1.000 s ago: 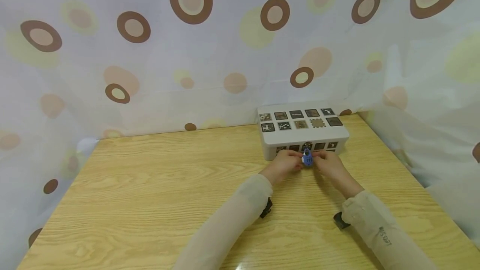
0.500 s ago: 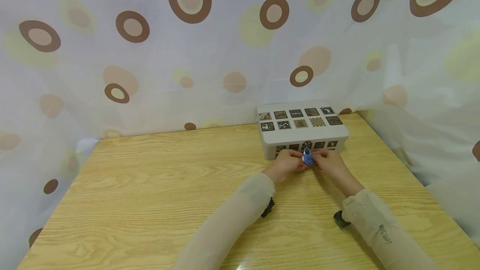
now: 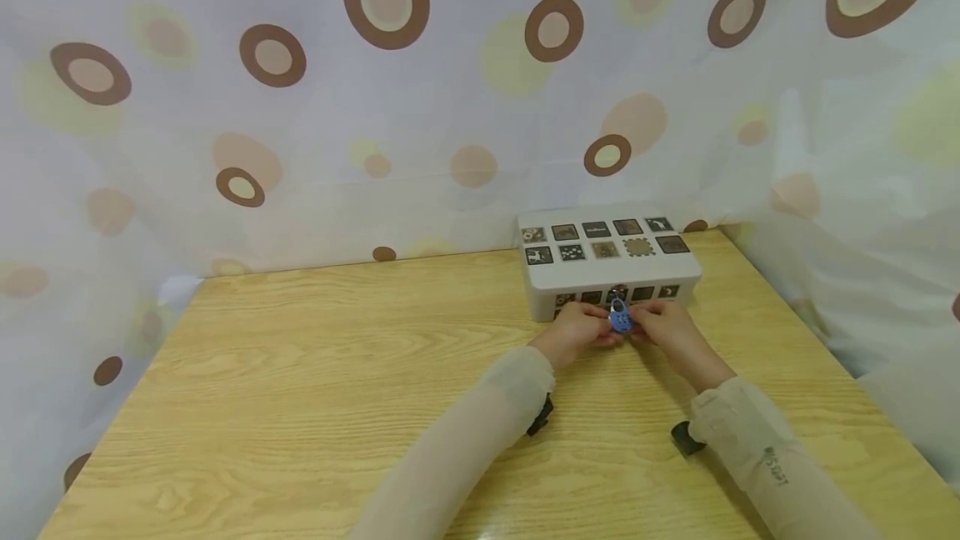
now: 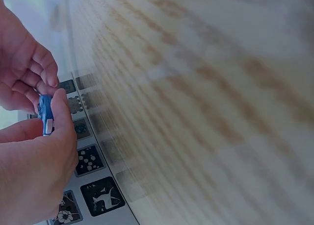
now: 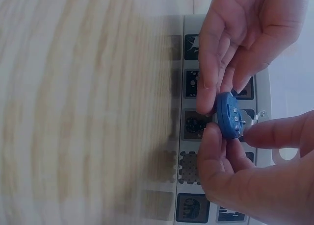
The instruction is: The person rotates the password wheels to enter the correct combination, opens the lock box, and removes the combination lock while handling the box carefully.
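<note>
Blue, the padlock (image 3: 621, 322) is sitting where our left grip (image 3: 576, 332) and right grip (image 3: 667, 328) are pinching it from either side. Just beyond them, a white box (image 3: 611, 271) is standing on the wooden surface (image 3: 322, 382), with a dotted curtain (image 3: 420, 107) hanging behind it.

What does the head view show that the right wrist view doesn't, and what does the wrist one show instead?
Only the head view: the brown-ringed circles in the background, both pale sleeves, and the printed top of the white box.

Only the right wrist view: a scalloped-edged picture on the box's front, and the pictures' reflection in the tabletop.

Both: the left hand and right hand pinching the blue padlock by the box's front, plus the wood-grained tabletop.
</note>
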Tool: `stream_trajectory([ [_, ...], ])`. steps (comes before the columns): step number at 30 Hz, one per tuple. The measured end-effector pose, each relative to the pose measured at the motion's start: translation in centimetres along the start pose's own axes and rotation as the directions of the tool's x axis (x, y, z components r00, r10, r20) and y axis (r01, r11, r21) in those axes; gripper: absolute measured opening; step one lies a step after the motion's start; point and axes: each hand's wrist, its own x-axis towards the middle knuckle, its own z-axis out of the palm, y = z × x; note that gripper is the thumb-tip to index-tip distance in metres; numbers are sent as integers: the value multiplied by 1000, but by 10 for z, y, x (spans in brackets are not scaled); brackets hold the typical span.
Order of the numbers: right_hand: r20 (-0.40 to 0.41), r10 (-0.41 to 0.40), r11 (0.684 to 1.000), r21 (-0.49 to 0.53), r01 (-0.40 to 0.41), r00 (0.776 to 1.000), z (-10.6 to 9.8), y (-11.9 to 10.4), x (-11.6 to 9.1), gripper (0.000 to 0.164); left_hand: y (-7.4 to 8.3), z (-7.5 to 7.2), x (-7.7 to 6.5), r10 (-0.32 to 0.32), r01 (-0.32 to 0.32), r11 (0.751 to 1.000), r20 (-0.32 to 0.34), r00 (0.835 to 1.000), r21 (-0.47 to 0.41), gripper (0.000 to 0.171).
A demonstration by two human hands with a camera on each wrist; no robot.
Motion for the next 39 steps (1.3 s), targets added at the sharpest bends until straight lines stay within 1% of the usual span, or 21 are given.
stream_trajectory([
  [4,15,18,1000,19,-18,1000,-1,0,1,39,-1,0,2,-7,7,1000,1,1000,5,22],
  [11,54,15,998,58,-18,998,-3,1,5,40,1,3,2,-8,9,999,-14,1000,34,17],
  [18,113,28,990,135,-44,993,-5,6,10,42,1,4,3,-20,21,1000,-40,999,19,11],
  [24,176,40,982,174,-71,984,-6,5,11,45,2,2,3,-25,25,1000,-32,999,2,10],
  [31,205,56,982,167,-91,977,-7,5,13,50,6,1,1,-36,36,999,-25,999,-9,8],
  [39,228,45,983,164,-84,973,-7,7,15,48,6,2,-2,-41,41,999,-29,999,0,9],
])
